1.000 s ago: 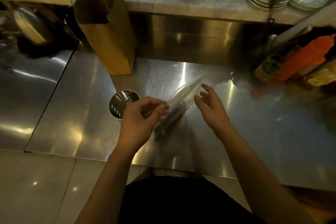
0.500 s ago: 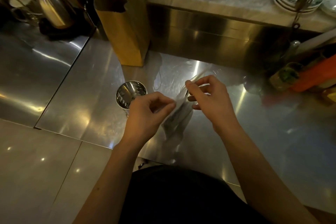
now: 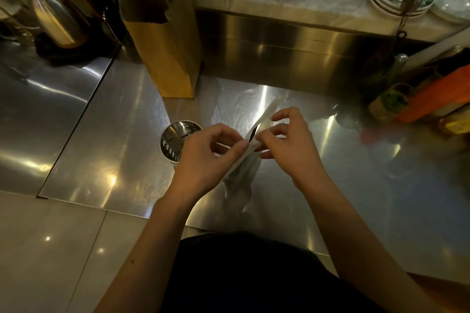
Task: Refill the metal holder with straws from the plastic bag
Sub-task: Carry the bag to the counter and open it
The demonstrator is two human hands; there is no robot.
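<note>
As hands (image 3: 206,160) (image 3: 292,150) pinch filmy bag (image 3: 241,178), holder (image 3: 174,141) seemingly perforated.

One left hand (image 3: 203,160), one right hand (image 3: 292,150), one plastic bag (image 3: 241,178), one metal holder (image 3: 174,140) — one paper bag (image 3: 165,53)
</note>
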